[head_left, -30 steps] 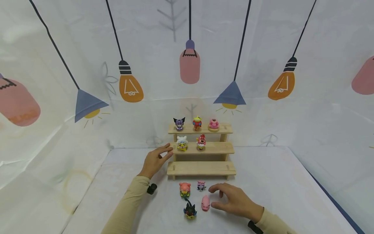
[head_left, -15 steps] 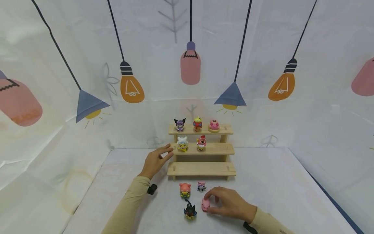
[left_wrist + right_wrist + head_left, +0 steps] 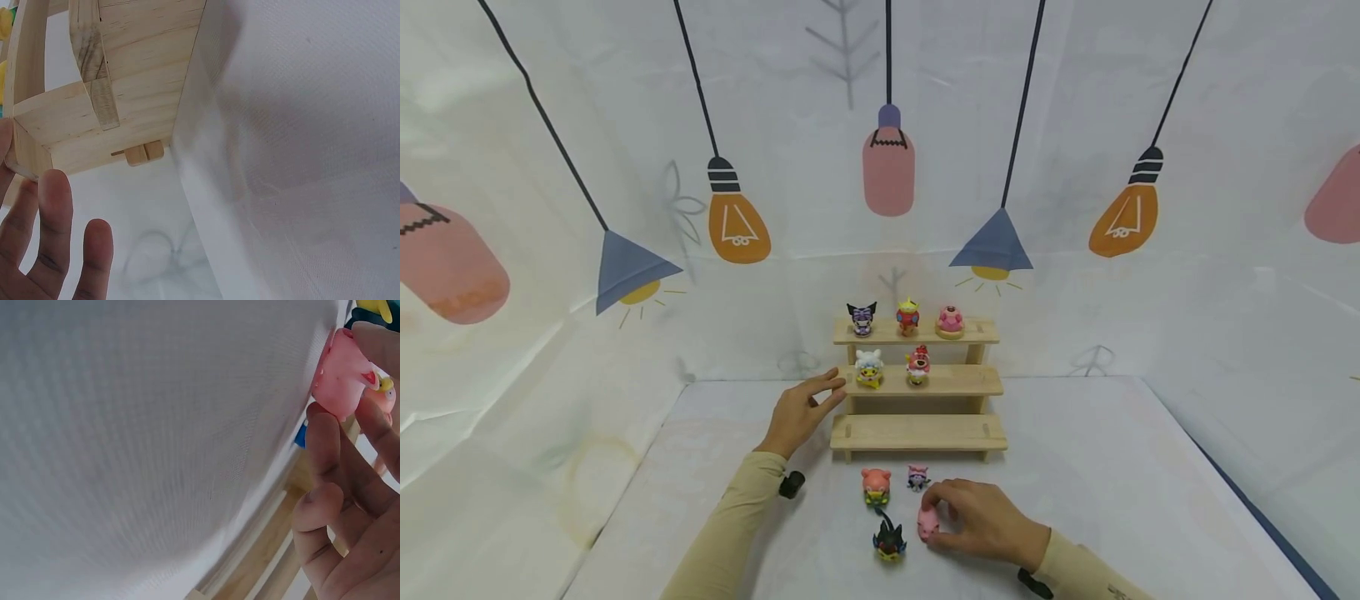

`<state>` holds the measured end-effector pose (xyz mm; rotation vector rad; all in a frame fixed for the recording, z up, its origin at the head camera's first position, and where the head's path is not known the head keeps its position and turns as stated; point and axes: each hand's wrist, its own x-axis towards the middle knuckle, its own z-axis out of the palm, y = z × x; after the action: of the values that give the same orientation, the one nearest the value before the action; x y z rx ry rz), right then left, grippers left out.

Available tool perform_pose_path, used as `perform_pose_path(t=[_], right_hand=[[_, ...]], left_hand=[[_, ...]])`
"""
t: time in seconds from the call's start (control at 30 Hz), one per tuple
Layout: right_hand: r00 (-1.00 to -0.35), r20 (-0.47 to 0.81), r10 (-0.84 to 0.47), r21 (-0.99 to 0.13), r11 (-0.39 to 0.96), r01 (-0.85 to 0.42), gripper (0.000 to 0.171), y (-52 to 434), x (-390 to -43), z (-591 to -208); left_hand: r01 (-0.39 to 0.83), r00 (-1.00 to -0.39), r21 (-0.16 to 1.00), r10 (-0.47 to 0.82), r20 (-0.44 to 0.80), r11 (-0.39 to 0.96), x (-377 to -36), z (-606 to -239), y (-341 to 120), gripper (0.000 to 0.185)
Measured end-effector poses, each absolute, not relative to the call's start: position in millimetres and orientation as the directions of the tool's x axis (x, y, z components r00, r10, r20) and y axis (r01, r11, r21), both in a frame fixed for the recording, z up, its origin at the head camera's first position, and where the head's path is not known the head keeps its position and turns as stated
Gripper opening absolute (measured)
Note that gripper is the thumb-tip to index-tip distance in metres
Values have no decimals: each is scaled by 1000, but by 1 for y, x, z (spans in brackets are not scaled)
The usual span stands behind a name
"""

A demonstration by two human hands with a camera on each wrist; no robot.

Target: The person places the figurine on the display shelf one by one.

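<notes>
A small pink pig figurine (image 3: 927, 525) is on the white table, pinched between the thumb and fingers of my right hand (image 3: 988, 523). The right wrist view shows its pink body (image 3: 342, 375) close to the table surface, with fingertips on both sides. Over on the left, my left hand (image 3: 796, 415) rests its fingertips against the left end of the middle step of a three-step wooden display rack (image 3: 917, 431); its fingers (image 3: 55, 200) are loosely extended. Beside the pig stand a black figurine (image 3: 889, 546), a coral-pink figurine (image 3: 876, 486) and a tiny pink-and-grey figurine (image 3: 917, 477).
On the top step are a dark-eared purple figurine (image 3: 862, 319), a green-headed figurine (image 3: 907, 317) and a round pink figurine (image 3: 951, 322). The middle step bears a white-hooded yellow figurine (image 3: 869, 368) and a red-and-pink bear figurine (image 3: 917, 365). A printed sheet (image 3: 820, 317) hangs behind.
My right hand has moved left onto the pig figurine, and its thumb and fingers have closed around it. The left hand has stayed at the rack.
</notes>
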<state>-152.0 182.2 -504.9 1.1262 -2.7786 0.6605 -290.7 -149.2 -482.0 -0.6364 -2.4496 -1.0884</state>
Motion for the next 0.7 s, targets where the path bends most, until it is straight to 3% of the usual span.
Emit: perform_pose_path(t=[0.7], right_hand=[[-684,367,-631,-323,603,-729,35,191,-147,-507]], left_hand=[[533,-834,611,242,496,586,-291,-481,-149,30]])
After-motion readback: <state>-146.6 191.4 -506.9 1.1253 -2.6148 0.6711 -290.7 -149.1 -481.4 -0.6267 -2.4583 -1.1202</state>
